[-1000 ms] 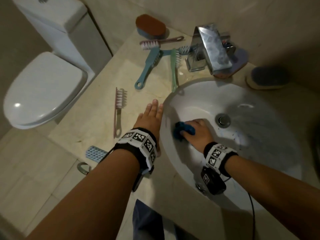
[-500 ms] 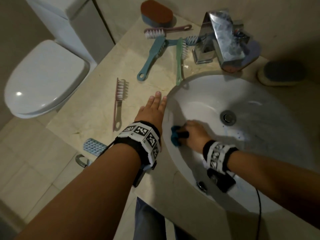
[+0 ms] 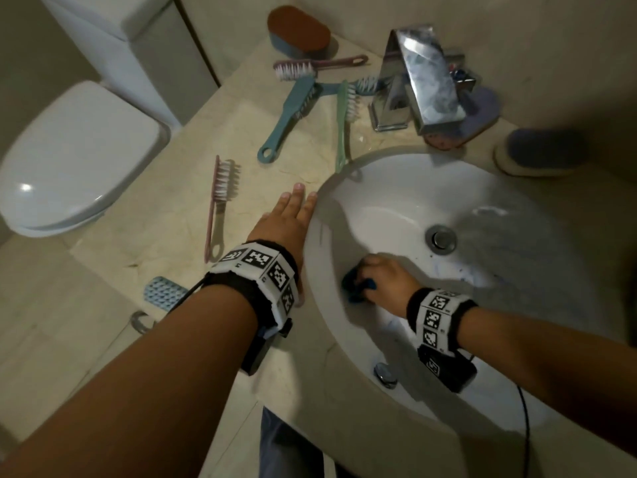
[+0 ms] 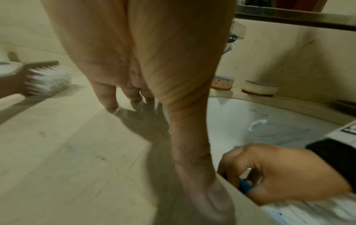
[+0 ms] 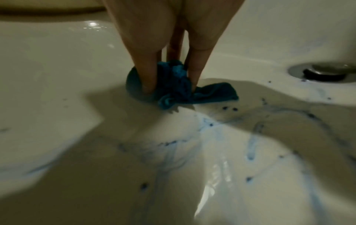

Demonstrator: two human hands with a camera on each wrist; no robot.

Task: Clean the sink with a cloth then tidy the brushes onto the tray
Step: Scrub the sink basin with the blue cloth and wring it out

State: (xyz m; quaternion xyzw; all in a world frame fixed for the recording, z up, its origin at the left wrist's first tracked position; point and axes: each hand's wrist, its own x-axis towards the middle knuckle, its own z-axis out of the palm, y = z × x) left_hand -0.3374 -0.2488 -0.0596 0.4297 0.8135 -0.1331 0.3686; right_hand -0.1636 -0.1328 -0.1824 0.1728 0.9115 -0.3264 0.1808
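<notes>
A pink brush [image 3: 220, 198] is lying on the beige marble counter [image 3: 165, 222], at nine o'clock from the basin. Beside it the left hand [image 3: 287, 219] is resting flat, fingers straight and together, touching the counter at the sink's [image 3: 396, 188] rim. At three o'clock from it, the right hand [image 3: 386, 277] is pinching a crumpled blue cloth [image 5: 179, 85] against the glossy white bowl, streaked with blue smears.

cloth [image 3: 355, 288] mostly hidden under right hand [image 3: 386, 279]
</notes>
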